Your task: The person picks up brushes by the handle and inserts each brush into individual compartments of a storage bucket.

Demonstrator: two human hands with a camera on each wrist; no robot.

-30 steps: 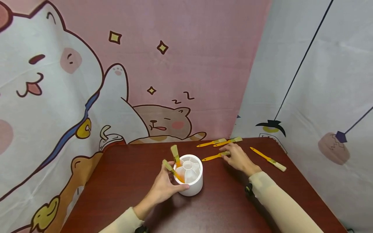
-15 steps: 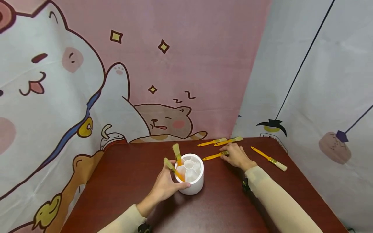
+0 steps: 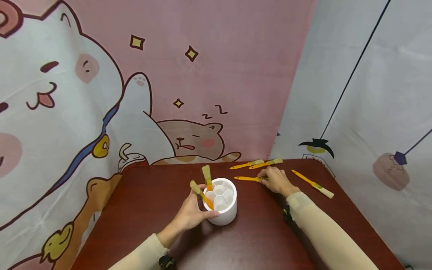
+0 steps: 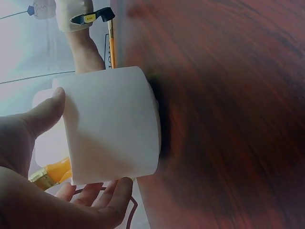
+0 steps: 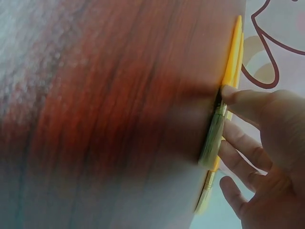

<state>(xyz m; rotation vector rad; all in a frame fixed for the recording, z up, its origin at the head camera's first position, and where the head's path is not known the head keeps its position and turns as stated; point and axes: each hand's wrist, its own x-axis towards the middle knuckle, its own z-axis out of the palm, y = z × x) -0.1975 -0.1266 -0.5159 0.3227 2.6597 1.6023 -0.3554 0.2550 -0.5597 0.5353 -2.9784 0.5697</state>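
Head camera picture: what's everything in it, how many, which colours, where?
Table: one, dark red-brown, lower half
Holder: one, white, on the table
Holder brushes: two, yellow and pale, in the holder
Far brushes: two, same colours, far table edge
Lone brush: one, same colours, right side
Held brush: one, same colours, right of holder
Cartoon backdrop: count unclear, pink, white and grey, around the table
Sleeves: two, cream, forearms
Wrist devices: two, black, wrists
Left hand: one, bare, gripping the holder
Right hand: one, bare, pinching the held brush

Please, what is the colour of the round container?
White. The round container shows best in the head view.
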